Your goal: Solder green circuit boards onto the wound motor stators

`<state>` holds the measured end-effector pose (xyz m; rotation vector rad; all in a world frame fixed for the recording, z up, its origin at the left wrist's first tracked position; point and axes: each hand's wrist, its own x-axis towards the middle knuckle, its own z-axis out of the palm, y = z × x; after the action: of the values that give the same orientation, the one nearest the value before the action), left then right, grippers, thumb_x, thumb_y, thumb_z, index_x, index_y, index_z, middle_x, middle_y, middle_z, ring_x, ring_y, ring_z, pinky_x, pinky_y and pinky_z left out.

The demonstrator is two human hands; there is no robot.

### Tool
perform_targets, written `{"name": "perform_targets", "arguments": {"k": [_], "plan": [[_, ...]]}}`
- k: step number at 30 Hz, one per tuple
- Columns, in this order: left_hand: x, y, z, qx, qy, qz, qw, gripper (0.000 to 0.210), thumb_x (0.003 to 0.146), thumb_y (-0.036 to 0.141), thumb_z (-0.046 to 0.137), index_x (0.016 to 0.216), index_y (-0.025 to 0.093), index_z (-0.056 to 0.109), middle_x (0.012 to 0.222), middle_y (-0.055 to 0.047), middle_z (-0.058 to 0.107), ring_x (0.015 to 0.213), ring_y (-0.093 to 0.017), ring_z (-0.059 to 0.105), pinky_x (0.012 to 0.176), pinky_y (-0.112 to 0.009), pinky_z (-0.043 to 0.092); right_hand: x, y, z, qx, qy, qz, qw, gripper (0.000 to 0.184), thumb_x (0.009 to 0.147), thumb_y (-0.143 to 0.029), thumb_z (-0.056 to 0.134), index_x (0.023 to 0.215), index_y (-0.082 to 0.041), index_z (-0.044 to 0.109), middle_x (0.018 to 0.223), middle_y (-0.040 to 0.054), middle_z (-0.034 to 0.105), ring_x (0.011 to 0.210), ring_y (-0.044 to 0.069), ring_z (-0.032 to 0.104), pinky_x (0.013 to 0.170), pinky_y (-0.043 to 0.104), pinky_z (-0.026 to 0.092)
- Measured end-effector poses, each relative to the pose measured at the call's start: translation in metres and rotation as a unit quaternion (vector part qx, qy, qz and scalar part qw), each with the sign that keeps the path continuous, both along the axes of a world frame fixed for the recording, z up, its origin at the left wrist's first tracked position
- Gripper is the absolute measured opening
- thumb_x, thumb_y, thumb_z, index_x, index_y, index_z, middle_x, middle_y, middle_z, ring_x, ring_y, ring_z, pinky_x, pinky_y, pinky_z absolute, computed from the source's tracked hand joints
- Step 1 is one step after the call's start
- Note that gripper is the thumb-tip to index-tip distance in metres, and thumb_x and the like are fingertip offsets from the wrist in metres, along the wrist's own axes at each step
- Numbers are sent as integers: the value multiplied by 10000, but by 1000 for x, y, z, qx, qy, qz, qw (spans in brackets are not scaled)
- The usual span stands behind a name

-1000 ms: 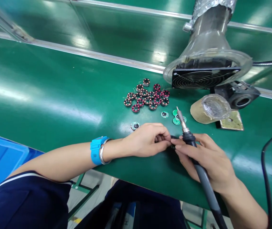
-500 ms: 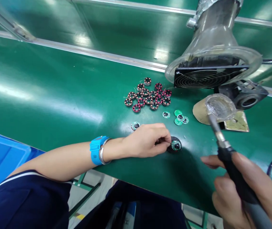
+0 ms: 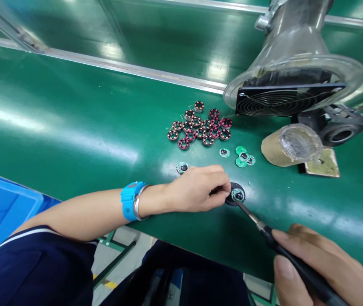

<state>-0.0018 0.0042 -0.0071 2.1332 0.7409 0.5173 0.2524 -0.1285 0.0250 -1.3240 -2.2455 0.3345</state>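
My right hand (image 3: 315,263) is closed round the black handle of a soldering iron (image 3: 280,244), whose tip reaches the edge of a small round circuit board (image 3: 238,195). That board lies on a round black base (image 3: 231,201). My left hand (image 3: 205,188) has its fingers pinched together at the left side of the board; whatever is between the fingertips is hidden. Just beyond my left wrist lies another round board (image 3: 182,168), partly covered by the hand. A loose green board (image 3: 224,152) and a small cluster of boards (image 3: 244,157) lie farther back.
Several copper-wound coil rings (image 3: 200,133) are grouped behind the boards. At the right stand a tan cup (image 3: 275,148) with a crusted top, a yellowish sponge pad (image 3: 323,163) and a black iron holder (image 3: 341,136). A fume extractor hood (image 3: 293,100) hangs above them.
My right hand has brought the iron's tip from the tan cup down and left to the board on the black base. My left hand stays in nearly the same place.
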Motion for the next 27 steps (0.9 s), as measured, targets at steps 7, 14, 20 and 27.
{"name": "perform_targets", "arguments": {"k": [7, 14, 20, 27], "plan": [[0, 0, 1, 10, 10, 0, 1000, 123, 863, 187, 517, 853, 173, 639, 872, -13, 654, 772, -106, 603, 691, -207, 467, -16, 10, 10, -37, -3, -26, 999, 236, 816, -180, 585, 1007, -294, 663, 645, 21, 636, 538, 178, 649, 410, 255, 526], [1, -1, 0, 24, 14, 2, 1000, 129, 869, 194, 517, 861, 178, 644, 882, -13, 663, 769, -107, 607, 671, -209, 459, -31, 20, 18, -23, 7, -45, 999, 196, 806, -188, 564, 947, -291, 651, 585, 3, 610, 488, 159, 628, 382, 232, 504], [-1, -1, 0, 29, 18, 1, 999, 128, 870, 191, 517, 864, 176, 644, 885, -12, 665, 767, -107, 612, 670, -209, 464, -29, 18, 17, -17, 3, -45, 999, 196, 816, -190, 569, 965, -286, 653, 593, 3, 612, 492, 155, 629, 401, 236, 513], [0, -1, -2, 38, 26, -2, 999, 118, 872, 193, 525, 873, 180, 643, 896, -8, 661, 777, -102, 611, 669, -206, 468, -22, 8, 6, -22, 23, -46, 998, 431, 778, -155, 615, 1161, -353, 632, 709, 8, 665, 601, 191, 673, 464, 289, 552]]}}
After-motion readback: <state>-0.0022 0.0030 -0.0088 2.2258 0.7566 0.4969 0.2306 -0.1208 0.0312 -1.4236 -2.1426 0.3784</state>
